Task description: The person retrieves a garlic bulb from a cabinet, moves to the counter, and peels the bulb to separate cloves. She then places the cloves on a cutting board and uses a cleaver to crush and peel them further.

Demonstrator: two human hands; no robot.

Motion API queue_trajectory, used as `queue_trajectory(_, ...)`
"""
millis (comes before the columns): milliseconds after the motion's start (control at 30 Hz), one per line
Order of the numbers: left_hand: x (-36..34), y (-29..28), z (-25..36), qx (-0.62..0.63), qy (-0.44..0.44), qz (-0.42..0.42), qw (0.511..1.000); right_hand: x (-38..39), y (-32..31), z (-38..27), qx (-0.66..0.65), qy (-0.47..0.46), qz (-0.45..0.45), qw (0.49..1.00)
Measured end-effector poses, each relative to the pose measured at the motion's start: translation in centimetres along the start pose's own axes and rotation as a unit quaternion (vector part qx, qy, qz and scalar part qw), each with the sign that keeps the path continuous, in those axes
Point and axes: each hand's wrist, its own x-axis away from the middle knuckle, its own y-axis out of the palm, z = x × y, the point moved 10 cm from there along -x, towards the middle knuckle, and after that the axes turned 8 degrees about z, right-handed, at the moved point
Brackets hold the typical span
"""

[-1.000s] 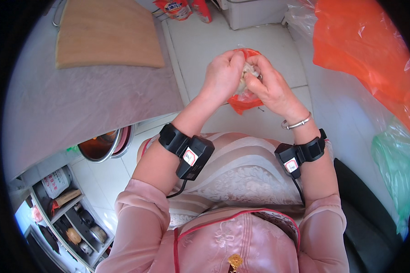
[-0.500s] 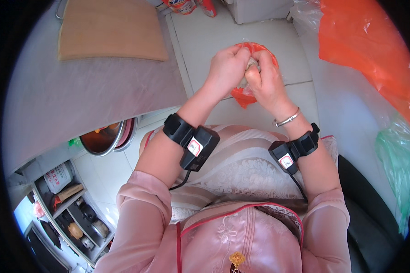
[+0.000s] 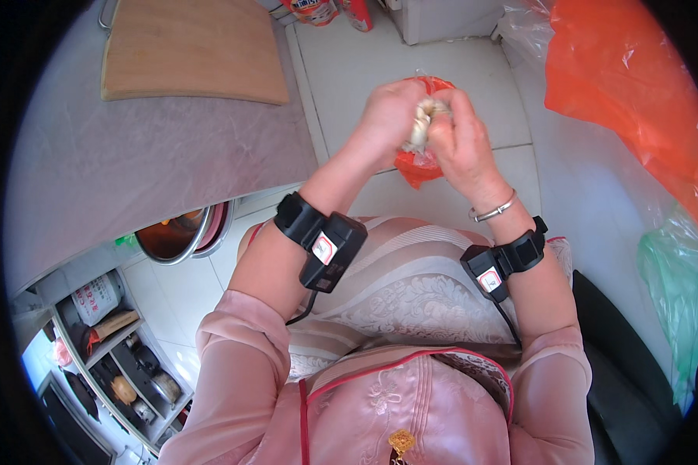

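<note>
Both my hands meet over the floor, at the upper middle of the head view. My left hand point(image 3: 392, 114) is closed, its fingers curled against a pale, lumpy head of garlic point(image 3: 421, 124). From the other side my right hand point(image 3: 465, 143) pinches the same garlic between thumb and fingers. Below them an orange-red plastic bag point(image 3: 416, 172), lined with clear film, shows around the hands; what lies inside it is hidden.
On the left, a grey table point(image 3: 163, 147) carries a wooden board point(image 3: 194, 54). Metal bowls point(image 3: 174, 240) stand beneath its edge. A shelf unit point(image 3: 120, 345) is at lower left. Orange plastic sheeting point(image 3: 628, 85) and a green bag point(image 3: 678, 287) hang on the right. Red packages point(image 3: 326, 12) stand at the far side.
My right hand has turned and its fingers have shifted slightly apart, so more of the pale garlic shows between the hands. The orange-red bag stays below them.
</note>
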Motion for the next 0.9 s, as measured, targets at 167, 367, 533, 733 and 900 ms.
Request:
queue_trajectory(167, 0.4, 0.4, -0.3, 0.097, -0.043, -0.035, 0.994, -0.2, 0.2, 2.0, -0.160, 0.115, -0.033, 0.980)
queue_trajectory(367, 0.2, 0.1, 0.1, 0.175, -0.070, -0.063, 0.980, -0.4, 0.8, 2.0, -0.406, 0.240, -0.114, 0.874)
queue_trajectory(533, 0.8, 0.2, 0.9, 0.162, -0.055, -0.069, 0.983, -0.5, 0.2, 1.7, -0.432, 0.260, -0.096, 0.858)
queue_trajectory(733, 1.1, 0.4, 1.4, 0.157, -0.033, -0.065, 0.985, -0.3, 0.2, 1.5, -0.410, 0.258, -0.116, 0.867)
queue_trajectory(900, 1.2, 0.5, 0.8, 0.158, -0.069, -0.082, 0.982, -0.3, 0.0, 1.8, -0.383, 0.251, -0.120, 0.881)
